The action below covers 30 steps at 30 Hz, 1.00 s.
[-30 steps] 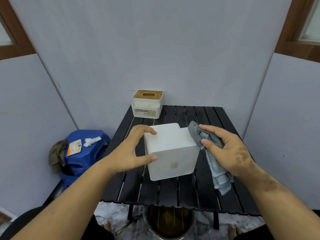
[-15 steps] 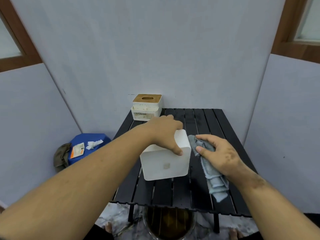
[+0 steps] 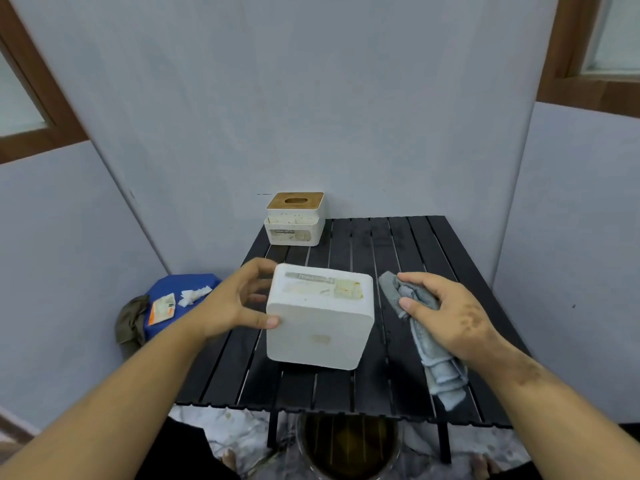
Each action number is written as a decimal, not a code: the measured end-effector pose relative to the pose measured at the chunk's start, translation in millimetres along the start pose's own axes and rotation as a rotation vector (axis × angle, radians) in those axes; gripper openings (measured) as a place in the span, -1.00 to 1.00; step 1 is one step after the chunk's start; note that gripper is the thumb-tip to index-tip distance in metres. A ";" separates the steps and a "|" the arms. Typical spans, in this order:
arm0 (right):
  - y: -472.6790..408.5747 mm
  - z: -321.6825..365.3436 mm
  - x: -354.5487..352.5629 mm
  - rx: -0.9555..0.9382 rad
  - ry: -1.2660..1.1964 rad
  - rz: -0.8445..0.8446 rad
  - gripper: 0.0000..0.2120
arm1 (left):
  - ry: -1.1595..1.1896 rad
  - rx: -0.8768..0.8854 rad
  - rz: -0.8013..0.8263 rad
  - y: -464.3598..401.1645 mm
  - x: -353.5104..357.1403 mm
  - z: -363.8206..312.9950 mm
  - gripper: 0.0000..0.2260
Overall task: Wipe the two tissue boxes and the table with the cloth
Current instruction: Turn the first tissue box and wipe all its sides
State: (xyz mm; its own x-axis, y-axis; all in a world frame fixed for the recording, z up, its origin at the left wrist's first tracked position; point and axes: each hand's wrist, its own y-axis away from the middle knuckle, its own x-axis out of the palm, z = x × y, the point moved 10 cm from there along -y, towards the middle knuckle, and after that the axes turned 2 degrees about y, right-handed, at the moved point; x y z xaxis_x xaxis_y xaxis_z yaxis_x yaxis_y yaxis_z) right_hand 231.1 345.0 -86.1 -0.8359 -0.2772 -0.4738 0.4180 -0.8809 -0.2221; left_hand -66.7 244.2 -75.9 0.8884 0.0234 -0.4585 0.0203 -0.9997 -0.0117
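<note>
White plastic forms the near box (image 3: 320, 327), which sits tilted on the black slatted table (image 3: 408, 244), near its middle and toward the front edge. The upper face of the box carries a worn label with yellowish residue. The side facing the camera is plain, with one faint mark.

The left hand (image 3: 235, 303) grips the box at its left side. The thumb presses the near left corner, and the curled fingers wrap toward the far left edge. Whether the box base rests fully on the slats cannot be told.

The right hand (image 3: 446, 317) holds the grey cloth (image 3: 426, 337) just to the right of the box. The fingers are curled round the bunched upper part of the cloth, with the thumb on its near side. The lower part of the cloth hangs down in folds toward the front right of the table. A narrow gap shows between the cloth and the box; the two are apart.

The second box (image 3: 296, 220) stands upright at the far left corner of the table, against the grey wall. It is white and speckled, with a wooden lid that has an oval slot. It is well apart from both hands.

To the left of the table, lower down, a blue stool (image 3: 180, 289) carries a small orange-and-white packet and a crumpled white tissue. A dark olive rag (image 3: 130, 323) hangs at its left side. A round dark bin (image 3: 346, 445) stands under the front edge of the table.
</note>
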 end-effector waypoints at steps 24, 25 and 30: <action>25.1 137.1 133.5 -0.579 0.471 0.208 -0.58 | -0.175 0.094 -0.139 7.0 6.4 -6.4 -0.30; 23.7 139.5 148.9 -0.563 0.486 0.255 -0.57 | -0.133 0.097 -0.143 6.8 7.2 -4.4 -0.30; 14.0 139.5 134.3 -0.467 0.490 0.293 -0.56 | -0.103 0.112 -0.174 6.8 1.7 -1.7 -0.37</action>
State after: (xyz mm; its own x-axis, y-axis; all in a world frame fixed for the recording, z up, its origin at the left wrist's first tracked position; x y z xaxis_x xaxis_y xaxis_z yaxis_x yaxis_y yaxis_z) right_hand 75.1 241.9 -33.9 -0.4579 -0.1764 -0.8713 0.7987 -0.5120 -0.3160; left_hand -64.3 237.4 -75.2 0.8241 0.2016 -0.5294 0.1135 -0.9743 -0.1943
